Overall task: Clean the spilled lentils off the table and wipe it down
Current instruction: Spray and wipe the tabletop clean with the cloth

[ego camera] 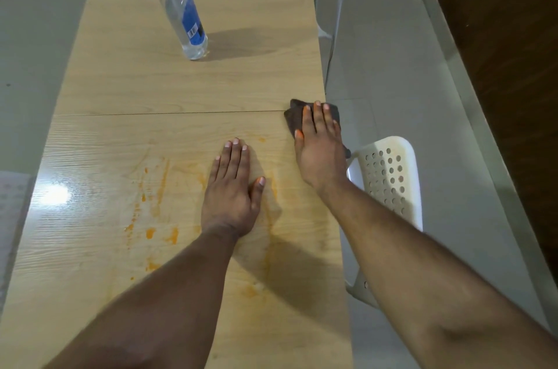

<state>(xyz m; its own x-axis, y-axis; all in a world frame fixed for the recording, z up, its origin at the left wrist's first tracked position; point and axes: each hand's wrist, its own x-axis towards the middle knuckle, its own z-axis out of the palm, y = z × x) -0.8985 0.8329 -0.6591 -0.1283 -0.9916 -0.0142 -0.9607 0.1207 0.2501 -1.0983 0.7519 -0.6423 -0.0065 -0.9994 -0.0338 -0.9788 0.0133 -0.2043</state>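
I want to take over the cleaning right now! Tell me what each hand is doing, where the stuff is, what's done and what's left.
Left hand: flat, fingers straight, resting on the table.
Right hand: fingers straight, pressing the dark cloth down at the table's right edge.
Water bottle: standing on the table's far half.
Done: no lentil pile is visible.
Left: orange smears still streak the near half, left of and around the left hand. Wipe those, then the rest of the table.
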